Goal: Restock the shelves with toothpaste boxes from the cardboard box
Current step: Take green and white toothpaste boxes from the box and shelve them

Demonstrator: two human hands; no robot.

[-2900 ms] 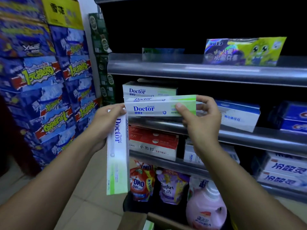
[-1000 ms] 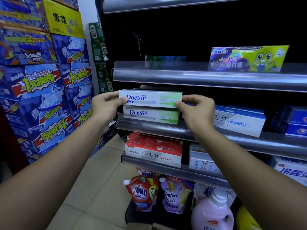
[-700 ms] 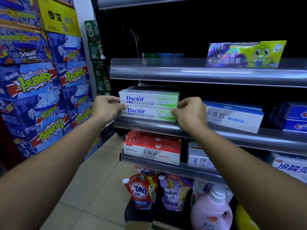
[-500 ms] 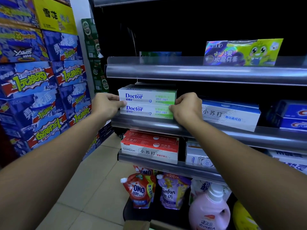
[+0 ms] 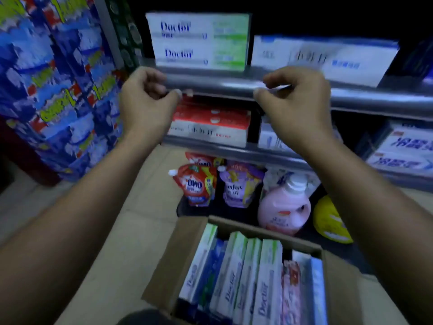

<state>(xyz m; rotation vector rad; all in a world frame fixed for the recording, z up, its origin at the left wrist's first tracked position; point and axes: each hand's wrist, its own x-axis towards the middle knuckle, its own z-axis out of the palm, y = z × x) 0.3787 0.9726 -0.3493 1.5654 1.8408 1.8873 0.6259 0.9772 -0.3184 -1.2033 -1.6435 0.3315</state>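
Note:
Two white-and-green Doctor toothpaste boxes (image 5: 199, 41) lie stacked on the shelf (image 5: 225, 84) at the top of the head view. My left hand (image 5: 145, 102) and my right hand (image 5: 297, 99) hover in front of the shelf's rail, below the stack, fingers loosely curled and holding nothing. An open cardboard box (image 5: 185, 252) stands on the floor at the bottom, packed with several upright toothpaste boxes (image 5: 246, 277).
White-and-blue boxes (image 5: 323, 58) sit right of the stack, red-and-white boxes (image 5: 210, 125) on the shelf below. Detergent pouches (image 5: 196, 184), a pink bottle (image 5: 283, 205) and a yellow pack (image 5: 330, 221) crowd the bottom tier. Blue cartons (image 5: 58, 78) are piled at left.
Both hands have let go of the stacked Doctor boxes and dropped below the shelf rail. The view has tilted down, bringing the cardboard box into sight.

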